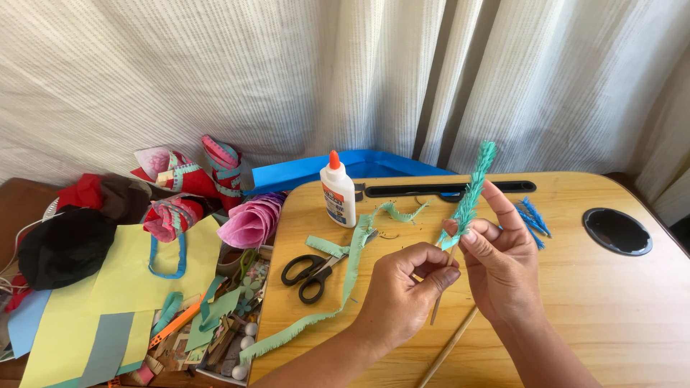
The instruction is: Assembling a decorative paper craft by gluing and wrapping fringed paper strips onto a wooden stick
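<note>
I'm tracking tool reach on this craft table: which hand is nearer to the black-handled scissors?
Left. The left hand is just to the right of the scissors, apart from them, pinching the stick's lower end. The right hand is farther right, holding the green fringed stick.

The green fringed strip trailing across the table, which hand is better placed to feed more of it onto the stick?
Probably the left hand: the green fringed strip passes beside it, while the right hand grips the wrapped stick.
</note>
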